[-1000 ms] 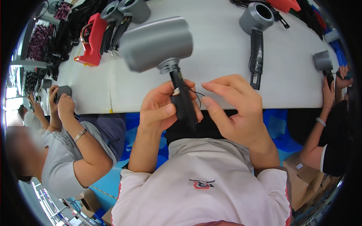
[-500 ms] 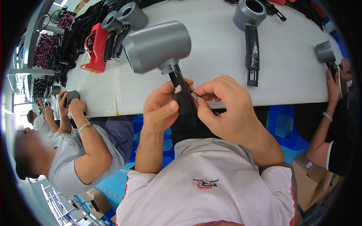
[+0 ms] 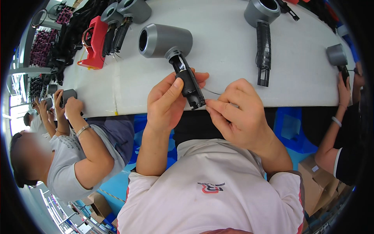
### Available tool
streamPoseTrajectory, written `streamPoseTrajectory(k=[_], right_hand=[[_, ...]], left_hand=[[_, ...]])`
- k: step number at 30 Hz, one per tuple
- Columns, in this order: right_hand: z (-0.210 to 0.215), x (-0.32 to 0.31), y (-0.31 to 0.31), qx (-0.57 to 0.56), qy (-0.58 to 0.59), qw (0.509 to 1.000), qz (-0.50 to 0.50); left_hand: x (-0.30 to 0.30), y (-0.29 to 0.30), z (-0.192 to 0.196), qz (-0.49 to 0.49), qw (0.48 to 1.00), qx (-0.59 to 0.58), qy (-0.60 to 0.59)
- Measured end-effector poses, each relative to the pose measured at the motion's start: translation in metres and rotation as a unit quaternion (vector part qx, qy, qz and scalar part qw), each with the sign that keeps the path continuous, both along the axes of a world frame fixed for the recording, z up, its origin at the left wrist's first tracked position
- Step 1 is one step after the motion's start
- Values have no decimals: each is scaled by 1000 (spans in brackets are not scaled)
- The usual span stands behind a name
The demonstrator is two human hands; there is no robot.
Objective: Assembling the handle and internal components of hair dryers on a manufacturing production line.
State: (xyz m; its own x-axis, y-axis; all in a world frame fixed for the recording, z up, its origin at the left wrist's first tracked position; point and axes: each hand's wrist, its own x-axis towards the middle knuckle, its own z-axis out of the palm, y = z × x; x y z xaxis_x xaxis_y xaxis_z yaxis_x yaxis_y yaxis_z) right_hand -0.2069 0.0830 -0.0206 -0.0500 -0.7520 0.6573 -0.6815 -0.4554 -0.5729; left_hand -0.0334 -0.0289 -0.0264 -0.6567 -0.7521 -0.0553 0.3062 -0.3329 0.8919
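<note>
Handle [image 3: 189, 83] of the grey device [image 3: 168, 41] sits by the white table's [image 3: 224, 58] near edge, wrapped in my left hand [image 3: 166, 98]; my right hand [image 3: 241, 112] pinches a thin wire [image 3: 210, 91]. Tugging too hard could tear it loose.

Mid-frame, the left hand [image 3: 165, 99] grips a hair dryer [image 3: 166, 41], the right hand [image 3: 240, 114] a wire [image 3: 211, 91]; upper left, a tape dispenser [image 3: 94, 48].

Table [image 3: 222, 50] opens right of the held dryer [image 3: 165, 41]; red dispenser [image 3: 94, 48] blocks left.
</note>
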Motion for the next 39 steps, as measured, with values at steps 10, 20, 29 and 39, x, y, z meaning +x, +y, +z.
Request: streamPoseTrajectory(k=[10, 20, 29, 39], right_hand=[[5, -7, 2, 29, -23, 999, 15], [8, -13, 0, 58, -38, 996, 56], [7, -17, 3, 347, -360, 863, 73], [16, 11, 6, 289, -253, 920, -82]], left_hand=[[8, 1, -12, -43, 989, 104, 97], [5, 3, -8, -46, 996, 73, 27], [0, 4, -10, -47, 997, 61, 3], [-13, 13, -5, 39, 994, 33, -95]])
